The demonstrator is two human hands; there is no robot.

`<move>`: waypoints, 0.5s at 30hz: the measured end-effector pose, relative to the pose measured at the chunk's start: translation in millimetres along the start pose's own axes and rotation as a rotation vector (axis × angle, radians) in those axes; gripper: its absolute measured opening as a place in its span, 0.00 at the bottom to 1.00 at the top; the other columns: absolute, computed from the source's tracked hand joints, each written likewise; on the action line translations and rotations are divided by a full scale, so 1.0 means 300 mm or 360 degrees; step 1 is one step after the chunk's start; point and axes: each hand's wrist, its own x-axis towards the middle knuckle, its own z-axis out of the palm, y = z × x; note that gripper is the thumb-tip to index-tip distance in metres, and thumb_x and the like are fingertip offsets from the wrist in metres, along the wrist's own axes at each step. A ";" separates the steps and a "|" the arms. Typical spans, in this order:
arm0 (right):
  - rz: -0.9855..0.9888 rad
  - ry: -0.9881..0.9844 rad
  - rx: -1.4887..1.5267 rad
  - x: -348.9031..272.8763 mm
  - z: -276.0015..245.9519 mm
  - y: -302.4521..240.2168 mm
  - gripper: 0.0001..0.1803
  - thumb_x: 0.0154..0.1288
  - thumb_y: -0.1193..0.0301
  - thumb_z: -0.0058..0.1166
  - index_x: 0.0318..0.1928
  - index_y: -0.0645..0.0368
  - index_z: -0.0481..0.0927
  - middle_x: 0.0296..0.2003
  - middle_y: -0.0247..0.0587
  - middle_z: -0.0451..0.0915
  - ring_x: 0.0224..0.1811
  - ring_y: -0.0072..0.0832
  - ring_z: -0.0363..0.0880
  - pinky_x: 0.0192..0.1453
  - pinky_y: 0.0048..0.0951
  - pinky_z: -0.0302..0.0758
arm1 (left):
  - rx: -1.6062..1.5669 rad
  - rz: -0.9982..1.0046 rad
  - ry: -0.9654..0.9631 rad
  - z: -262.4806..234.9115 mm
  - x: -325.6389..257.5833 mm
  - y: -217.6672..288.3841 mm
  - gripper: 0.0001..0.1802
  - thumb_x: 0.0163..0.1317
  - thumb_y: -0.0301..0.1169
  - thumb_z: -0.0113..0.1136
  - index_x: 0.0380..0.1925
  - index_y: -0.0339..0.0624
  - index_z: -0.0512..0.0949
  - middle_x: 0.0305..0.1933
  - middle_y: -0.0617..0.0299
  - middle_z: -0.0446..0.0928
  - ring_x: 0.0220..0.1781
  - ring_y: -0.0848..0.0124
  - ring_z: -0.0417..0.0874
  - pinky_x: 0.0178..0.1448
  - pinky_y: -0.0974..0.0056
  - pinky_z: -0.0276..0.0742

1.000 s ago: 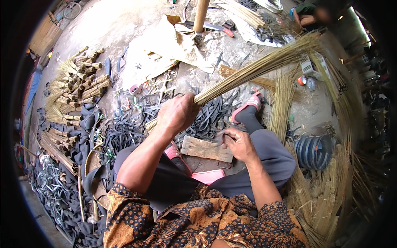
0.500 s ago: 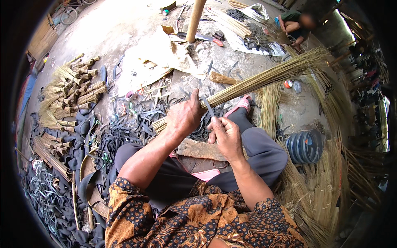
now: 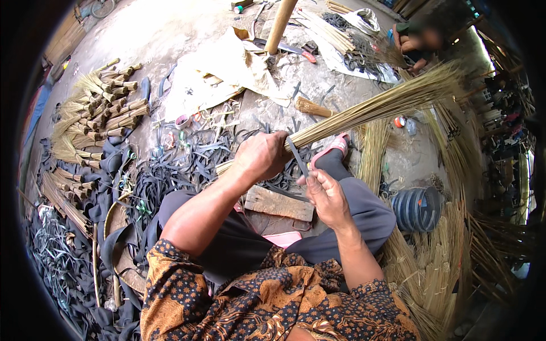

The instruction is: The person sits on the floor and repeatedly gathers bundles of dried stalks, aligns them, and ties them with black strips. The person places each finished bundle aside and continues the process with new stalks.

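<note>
While the left hand [image 3: 261,156] grips a long bundle of thin, straw-coloured stalks [image 3: 369,111] near its narrower end, the right hand [image 3: 329,199] pinches a flat, dark grey strip [image 3: 299,156] that slants up to the stalks just beside the left knuckles. From where I stand, the bundle hangs aslant in mid-air, its tips fanning out to the far right, above a tangle of black, ribbon-like strips [image 3: 196,166] and near a weathered, rectangular wooden board [image 3: 278,203], as another person [image 3: 405,44] crouches across the room.
</note>
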 end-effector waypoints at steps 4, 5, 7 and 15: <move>-0.0082 0.0213 -0.0899 0.002 -0.091 0.080 0.15 0.79 0.63 0.55 0.41 0.63 0.81 0.35 0.51 0.85 0.34 0.41 0.86 0.37 0.38 0.78 | -0.0742 0.0084 -0.0459 -0.019 -0.043 0.043 0.16 0.62 0.35 0.75 0.44 0.38 0.83 0.28 0.59 0.83 0.31 0.73 0.77 0.40 0.62 0.77; -0.0450 0.0256 -0.0974 0.015 -0.111 0.089 0.14 0.78 0.63 0.56 0.41 0.63 0.81 0.34 0.50 0.84 0.33 0.42 0.86 0.38 0.39 0.79 | -0.1007 0.0162 -0.0588 -0.007 -0.053 0.061 0.16 0.63 0.36 0.76 0.42 0.38 0.83 0.28 0.63 0.82 0.31 0.78 0.74 0.39 0.64 0.75; -0.0910 0.0346 -0.1124 0.050 -0.140 0.088 0.12 0.76 0.65 0.57 0.41 0.62 0.82 0.33 0.48 0.84 0.33 0.43 0.86 0.38 0.41 0.80 | -0.1036 0.0271 -0.1181 0.011 -0.049 0.082 0.16 0.65 0.41 0.76 0.39 0.40 0.83 0.26 0.72 0.77 0.30 0.80 0.74 0.35 0.68 0.73; -0.0990 0.0435 -0.1630 0.054 -0.135 -0.089 0.16 0.72 0.74 0.55 0.58 0.58 0.82 0.59 0.55 0.81 0.57 0.57 0.82 0.58 0.49 0.80 | -0.1115 0.0233 -0.0974 0.090 -0.026 0.077 0.15 0.67 0.39 0.73 0.44 0.40 0.83 0.30 0.64 0.83 0.30 0.70 0.78 0.41 0.62 0.77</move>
